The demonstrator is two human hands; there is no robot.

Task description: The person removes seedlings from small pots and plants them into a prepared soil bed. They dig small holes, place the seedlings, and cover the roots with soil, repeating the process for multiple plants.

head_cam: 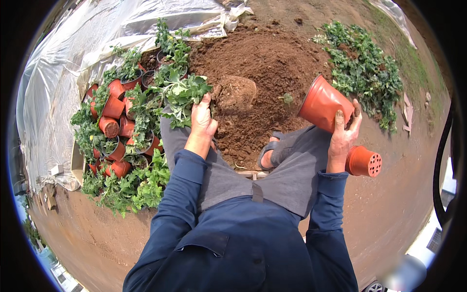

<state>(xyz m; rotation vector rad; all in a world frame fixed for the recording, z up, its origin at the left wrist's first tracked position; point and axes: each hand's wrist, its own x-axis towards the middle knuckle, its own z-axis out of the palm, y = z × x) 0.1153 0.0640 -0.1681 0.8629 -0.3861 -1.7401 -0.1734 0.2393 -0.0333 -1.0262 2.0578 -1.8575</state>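
My left hand [204,120] grips a leafy green plant [180,96] low at its stems, over my left thigh. A bare, pot-shaped root ball [235,92] extends to the right of that hand, above the soil heap. Off to the right, my right hand [344,127] holds a red plastic flowerpot [324,102] by its base, thumb on the near wall. The pot lies tilted with its dark-edged rim towards the upper left; its inside is hidden. Below that wrist is another red pot [365,161], on its side with drainage holes showing.
Brown loose soil [266,54] is heaped between my feet. Potted plants and tipped red pots [113,107] crowd the left side, beside plastic sheeting [54,84]. A pile of uprooted-looking green plants [365,73] lies at upper right. A sandalled foot [268,155] rests at the heap's near edge.
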